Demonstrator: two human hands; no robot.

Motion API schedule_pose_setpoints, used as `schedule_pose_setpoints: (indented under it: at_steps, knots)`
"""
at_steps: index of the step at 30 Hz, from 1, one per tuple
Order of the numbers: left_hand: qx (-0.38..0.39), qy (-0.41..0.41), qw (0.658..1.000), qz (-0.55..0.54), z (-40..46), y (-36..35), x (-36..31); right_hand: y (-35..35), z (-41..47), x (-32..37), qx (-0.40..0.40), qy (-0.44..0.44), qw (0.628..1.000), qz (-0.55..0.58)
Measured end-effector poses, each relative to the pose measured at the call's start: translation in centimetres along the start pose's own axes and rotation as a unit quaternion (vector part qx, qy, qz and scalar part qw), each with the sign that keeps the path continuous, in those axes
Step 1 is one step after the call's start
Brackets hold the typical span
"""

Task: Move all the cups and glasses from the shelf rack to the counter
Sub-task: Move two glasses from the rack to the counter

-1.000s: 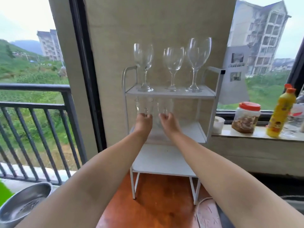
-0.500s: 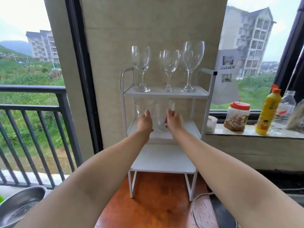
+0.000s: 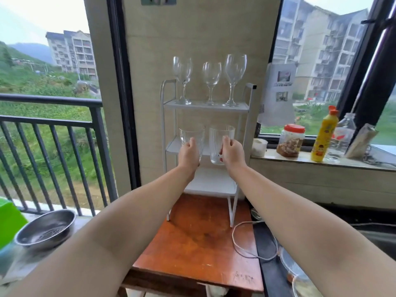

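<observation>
A white three-tier shelf rack (image 3: 246, 125) stands on a reddish wooden counter (image 3: 199, 243). Three wine glasses stand on its top tier: a left one (image 3: 183, 70), a middle one (image 3: 211, 73) and a tall right one (image 3: 235, 67). My left hand (image 3: 189, 154) grips a clear tumbler (image 3: 191, 133), held in front of the middle tier. My right hand (image 3: 232, 153) grips a clear ribbed mug (image 3: 218, 142) beside it. Both glasses are upright and off the shelf.
A window ledge at right carries a white cup (image 3: 259, 146), a red-lidded jar (image 3: 291, 143), a yellow bottle (image 3: 322, 136) and a clear bottle (image 3: 342, 136). A steel bowl (image 3: 46, 229) sits at lower left by a black railing (image 3: 53, 125). A white cord (image 3: 246, 239) lies on the counter.
Both hands closed on the two glasses on the middle tier and drew them out toward me, lifting them clear of the shelf. The view has pulled back.
</observation>
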State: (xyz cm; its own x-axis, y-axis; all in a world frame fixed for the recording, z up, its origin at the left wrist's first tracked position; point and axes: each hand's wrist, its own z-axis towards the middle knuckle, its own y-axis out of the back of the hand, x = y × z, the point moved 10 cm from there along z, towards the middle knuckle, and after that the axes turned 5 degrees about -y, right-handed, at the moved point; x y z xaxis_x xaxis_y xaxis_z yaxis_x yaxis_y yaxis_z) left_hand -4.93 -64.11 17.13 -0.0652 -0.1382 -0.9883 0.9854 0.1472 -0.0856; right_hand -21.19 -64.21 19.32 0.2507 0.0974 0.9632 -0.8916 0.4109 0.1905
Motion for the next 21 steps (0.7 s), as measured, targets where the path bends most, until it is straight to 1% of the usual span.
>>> schedule_pose_setpoints:
  at_steps: [4, 9, 12, 15, 16, 21]
  knots:
    - [0.005, -0.01, 1.0, 0.018, -2.8, 0.4, -0.1, 2.0, -2.8, -0.3, -0.016, 0.006, 1.0, 0.002]
    - [0.032, -0.022, 0.997, 0.067, -8.0, 1.4, 0.4, 4.7, -7.5, -1.7, -0.053, 0.001, 0.997, -0.055]
    - [0.053, -0.026, 0.992, 0.111, -11.9, 3.2, 2.0, 5.9, -12.6, -3.2, -0.065, -0.014, 0.995, -0.077]
    - [0.079, 0.007, 0.987, 0.141, -16.1, 4.7, 5.5, 6.6, -17.9, -6.5, -0.071, -0.05, 0.993, -0.086]
    - [0.088, 0.025, 0.985, 0.145, -18.2, 5.2, 6.9, 7.3, -20.1, -8.2, -0.078, -0.075, 0.99, -0.086]
    - [0.102, 0.153, 0.976, 0.116, -27.3, 6.0, 14.1, 10.9, -29.7, -15.1, -0.103, -0.171, 0.976, -0.087]
